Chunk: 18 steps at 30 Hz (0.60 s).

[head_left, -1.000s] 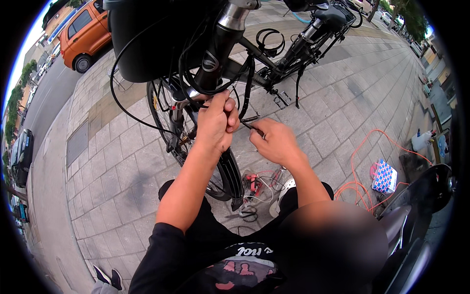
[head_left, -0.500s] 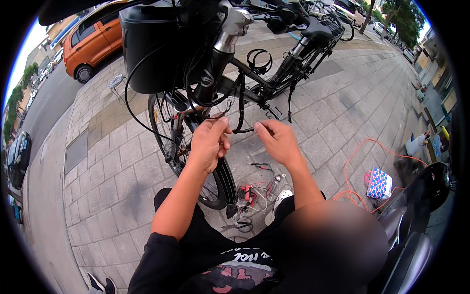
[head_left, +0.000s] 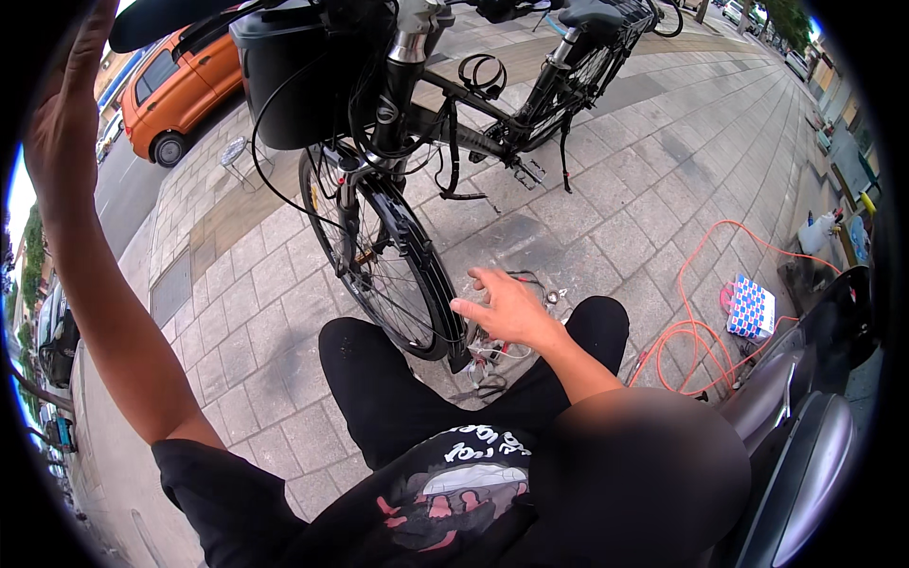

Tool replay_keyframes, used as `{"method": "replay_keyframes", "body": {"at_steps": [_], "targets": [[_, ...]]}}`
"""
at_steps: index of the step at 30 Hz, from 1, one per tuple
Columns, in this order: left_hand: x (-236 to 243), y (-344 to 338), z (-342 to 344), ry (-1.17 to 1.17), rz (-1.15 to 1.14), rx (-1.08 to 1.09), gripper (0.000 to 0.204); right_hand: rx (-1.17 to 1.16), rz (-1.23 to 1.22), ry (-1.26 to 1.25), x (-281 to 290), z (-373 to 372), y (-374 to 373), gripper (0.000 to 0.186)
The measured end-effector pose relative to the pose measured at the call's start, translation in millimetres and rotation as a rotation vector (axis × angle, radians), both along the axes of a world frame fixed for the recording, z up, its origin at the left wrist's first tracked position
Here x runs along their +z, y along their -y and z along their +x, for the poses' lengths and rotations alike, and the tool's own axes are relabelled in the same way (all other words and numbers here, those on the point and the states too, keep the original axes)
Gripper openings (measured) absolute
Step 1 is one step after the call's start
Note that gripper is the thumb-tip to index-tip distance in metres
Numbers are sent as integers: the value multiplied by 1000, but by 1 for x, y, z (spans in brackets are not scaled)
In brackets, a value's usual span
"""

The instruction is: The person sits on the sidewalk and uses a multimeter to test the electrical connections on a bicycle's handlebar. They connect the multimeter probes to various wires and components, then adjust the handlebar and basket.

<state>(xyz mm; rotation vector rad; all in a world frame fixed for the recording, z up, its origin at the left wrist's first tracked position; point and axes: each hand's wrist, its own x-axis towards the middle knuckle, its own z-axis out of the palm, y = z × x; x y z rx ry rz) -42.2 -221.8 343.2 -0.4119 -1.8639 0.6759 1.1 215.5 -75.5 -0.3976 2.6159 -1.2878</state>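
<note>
My left hand is raised at the far upper left, fingers stretched upward, partly lost in the dark rim; nothing shows in it. Beside it is a dark rounded part whose kind I cannot tell. Lower down, my right hand hovers open just right of the bicycle's front wheel, thumb and fingers apart. From the bicycle frame hangs a black wrapped cable, its loose end pointing right. Under the right hand lie wires and small tools, partly covered by it.
A black front box sits on the bicycle. At right are an orange cord, a blue-red-white checked box and a dark vehicle part. A small stool and an orange car stand at far left.
Both hands have let go of the hanging cable. My left hand has swung up and far left; my right has dropped toward the front wheel. The view has shifted, and my knees show more.
</note>
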Motion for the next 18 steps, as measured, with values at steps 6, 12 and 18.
{"method": "replay_keyframes", "body": {"at_steps": [6, 12, 18], "targets": [[7, -57, -20, 383, 346, -219, 56, 2, 65, 46, -66, 37, 36, 89], [10, -63, -25, 394, 212, -269, 49, -29, 56, 14, -93, 29, 45, 73], [-6, -99, -9, 307, 153, -205, 36, -65, 141, 0, -101, 8, 40, 68]]}}
